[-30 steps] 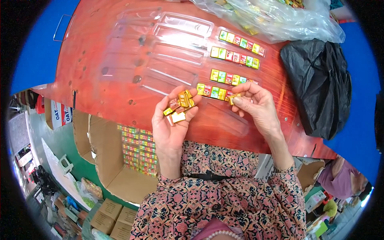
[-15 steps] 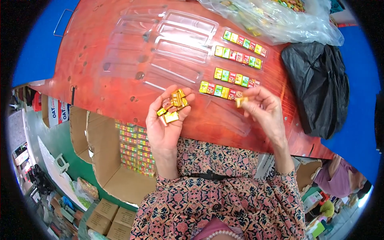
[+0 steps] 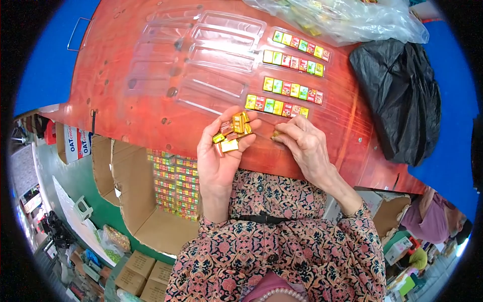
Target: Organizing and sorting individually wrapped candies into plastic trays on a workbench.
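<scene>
My left hand (image 3: 219,151) is palm up and cupped around several small wrapped sweets (image 3: 229,145) in gold, yellow and reddish wrappers. Close to its right, my right hand (image 3: 305,146) pinches a small gold-wrapped sweet (image 3: 276,134) between thumb and fingertips, mostly hidden by the fingers. It hovers over the near part of the clear plastic tray. Beyond the hands, several rows of red, green and yellow sweets fill narrow tray slots; the nearest row (image 3: 276,106) ends just past my right fingertips.
Clear trays (image 3: 229,31) without sweets lie left of the rows on the red table (image 3: 115,95). A black plastic bag (image 3: 397,100) sits at the right, and a large clear bag (image 3: 347,22) of sweets at the back. Below left stands an open carton (image 3: 166,229) holding packed sweets.
My right hand has moved left, closer to my left hand, with its fingers more closed. The yellow end piece of the nearest row now shows. My left hand still holds its sweets.
</scene>
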{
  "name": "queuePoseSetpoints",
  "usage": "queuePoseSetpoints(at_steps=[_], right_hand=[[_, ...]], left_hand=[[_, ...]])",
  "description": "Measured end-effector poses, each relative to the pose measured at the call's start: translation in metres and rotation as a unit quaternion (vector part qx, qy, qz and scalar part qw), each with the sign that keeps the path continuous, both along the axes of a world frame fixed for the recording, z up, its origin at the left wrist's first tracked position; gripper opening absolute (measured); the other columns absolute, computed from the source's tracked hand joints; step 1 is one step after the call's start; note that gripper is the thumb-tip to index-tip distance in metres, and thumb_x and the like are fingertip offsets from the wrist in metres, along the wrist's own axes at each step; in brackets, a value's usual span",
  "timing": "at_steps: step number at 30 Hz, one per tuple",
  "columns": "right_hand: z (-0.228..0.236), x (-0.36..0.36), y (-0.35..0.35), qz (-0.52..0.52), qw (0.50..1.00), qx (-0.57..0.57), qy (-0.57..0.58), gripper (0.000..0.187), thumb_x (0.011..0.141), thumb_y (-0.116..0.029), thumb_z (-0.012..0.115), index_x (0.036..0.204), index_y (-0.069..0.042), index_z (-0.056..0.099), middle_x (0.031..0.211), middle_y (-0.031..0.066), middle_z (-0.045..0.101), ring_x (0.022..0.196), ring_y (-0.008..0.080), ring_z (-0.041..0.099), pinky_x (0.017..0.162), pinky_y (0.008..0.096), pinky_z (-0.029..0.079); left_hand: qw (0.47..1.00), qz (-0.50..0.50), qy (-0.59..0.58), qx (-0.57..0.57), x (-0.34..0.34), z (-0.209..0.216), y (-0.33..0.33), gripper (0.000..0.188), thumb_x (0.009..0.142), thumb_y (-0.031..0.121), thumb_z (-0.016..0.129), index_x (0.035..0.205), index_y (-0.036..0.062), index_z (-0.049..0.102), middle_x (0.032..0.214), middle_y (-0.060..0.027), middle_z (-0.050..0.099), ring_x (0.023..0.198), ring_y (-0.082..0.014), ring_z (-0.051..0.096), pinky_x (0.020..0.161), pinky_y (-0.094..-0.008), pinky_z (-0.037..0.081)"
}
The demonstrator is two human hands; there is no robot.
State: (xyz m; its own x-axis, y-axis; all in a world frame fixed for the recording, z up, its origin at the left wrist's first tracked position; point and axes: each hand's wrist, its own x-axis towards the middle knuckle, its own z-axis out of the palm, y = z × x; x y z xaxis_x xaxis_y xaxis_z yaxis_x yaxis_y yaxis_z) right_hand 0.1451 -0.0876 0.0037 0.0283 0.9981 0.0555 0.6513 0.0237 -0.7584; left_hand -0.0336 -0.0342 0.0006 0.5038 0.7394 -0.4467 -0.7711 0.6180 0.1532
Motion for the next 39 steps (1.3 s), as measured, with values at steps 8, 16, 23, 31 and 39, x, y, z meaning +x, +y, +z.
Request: queuePoseSetpoints(at_steps=[8,16,23,31,39], right_hand=[[-0.006,-0.005,0.002,-0.007,0.998,0.04,-0.055,0.016,0.068,-0.003,0.065,0.083,-0.001,0.06,0.07,0.0089,0.052,0.061,0.0208,0.055,0.052,0.0301,0.044],[-0.004,0.003,0.012,0.005,0.997,0.074,-0.016,0.014,0.07,0.001,0.063,0.083,0.0,0.06,0.073,0.0092,0.054,0.063,0.021,0.055,0.054,0.0293,0.045],[0.036,-0.02,0.029,0.031,0.984,0.168,0.043,0.022,0.065,-0.004,0.069,0.085,-0.001,0.062,0.075,0.0092,0.057,0.064,0.0198,0.057,0.054,0.0287,0.046],[0.039,-0.021,0.03,0.026,0.994,0.086,0.069,0.014,0.071,-0.003,0.063,0.084,0.0,0.061,0.08,0.0087,0.057,0.065,0.0167,0.057,0.056,0.0257,0.046],[0.028,0.029,0.005,0.023,0.996,-0.063,0.054,0.014,0.072,-0.001,0.062,0.085,0.002,0.058,0.082,0.0073,0.057,0.068,0.0141,0.056,0.058,0.0229,0.044]], left_hand=[[0.999,0.015,-0.028,-0.008,0.006,-0.003,-0.005,0.042,0.089,0.019,0.036,0.121,-0.009,0.036,0.12,-0.0335,0.038,0.109,-0.0424,0.045,0.083,-0.0456,0.048],[0.996,0.021,-0.088,0.017,0.012,0.003,0.0,0.049,0.086,0.02,0.036,0.128,-0.0059,0.03,0.128,-0.0282,0.033,0.122,-0.038,0.032,0.097,-0.0474,0.034],[0.997,-0.002,-0.081,0.018,0.02,0.001,-0.004,0.048,0.087,0.02,0.034,0.128,-0.0044,0.031,0.128,-0.0208,0.037,0.119,-0.0291,0.038,0.097,-0.0409,0.035],[0.997,0.001,-0.072,-0.005,0.028,-0.002,-0.007,0.047,0.089,0.022,0.03,0.126,-0.0052,0.033,0.119,-0.0173,0.046,0.111,-0.0224,0.045,0.095,-0.0364,0.037],[0.999,0.002,0.023,0.022,0.016,-0.001,0.001,0.045,0.09,0.021,0.032,0.124,-0.008,0.033,0.122,-0.0308,0.039,0.112,-0.0391,0.043,0.09,-0.0423,0.043]])
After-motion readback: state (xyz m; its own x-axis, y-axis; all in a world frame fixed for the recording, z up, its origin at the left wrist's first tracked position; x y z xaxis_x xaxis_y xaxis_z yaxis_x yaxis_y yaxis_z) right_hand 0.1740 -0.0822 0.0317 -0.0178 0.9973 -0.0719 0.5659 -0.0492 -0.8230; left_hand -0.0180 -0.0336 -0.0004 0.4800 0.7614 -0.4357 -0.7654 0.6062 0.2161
